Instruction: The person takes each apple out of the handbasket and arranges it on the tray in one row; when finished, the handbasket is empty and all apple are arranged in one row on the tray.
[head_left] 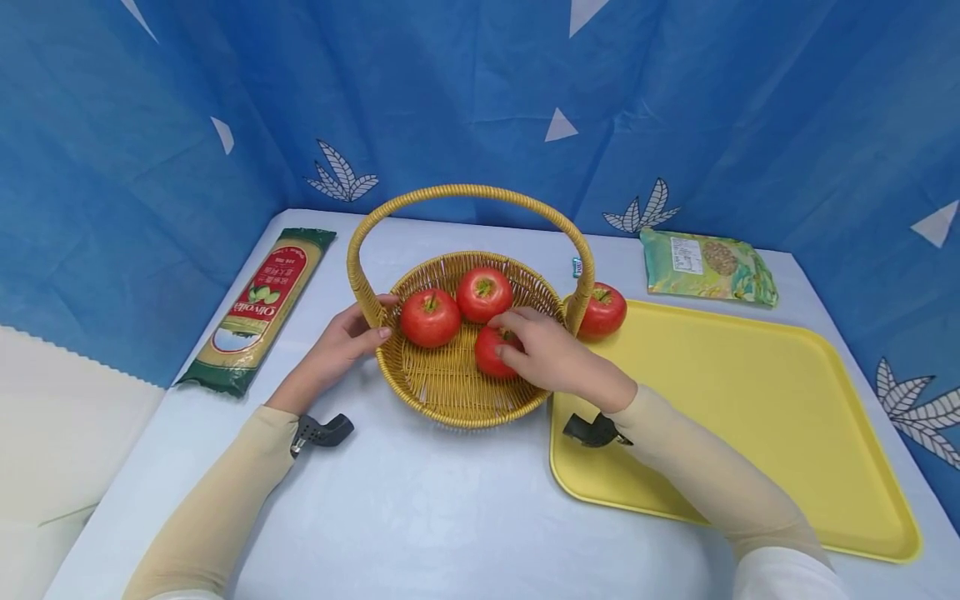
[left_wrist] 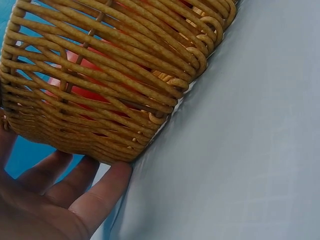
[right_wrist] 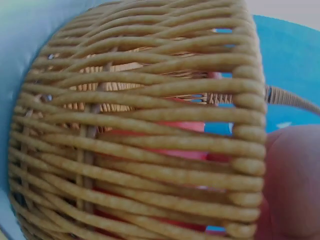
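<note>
In the head view, a wicker basket with a tall handle holds three red apples, two of them the left apple and the back apple. My right hand reaches over the right rim, its thumb and fingers round the third apple. At the left rim, by the handle's foot, my left hand touches the basket. Spread fingers lie against the outer wicker wall in the left wrist view. Wicker hides most of the right hand in the right wrist view.
A yellow tray lies right of the basket, with another red apple at its back left corner. Behind the tray is a green packet; a pasta packet lies at left. A small wrapped item is behind the basket.
</note>
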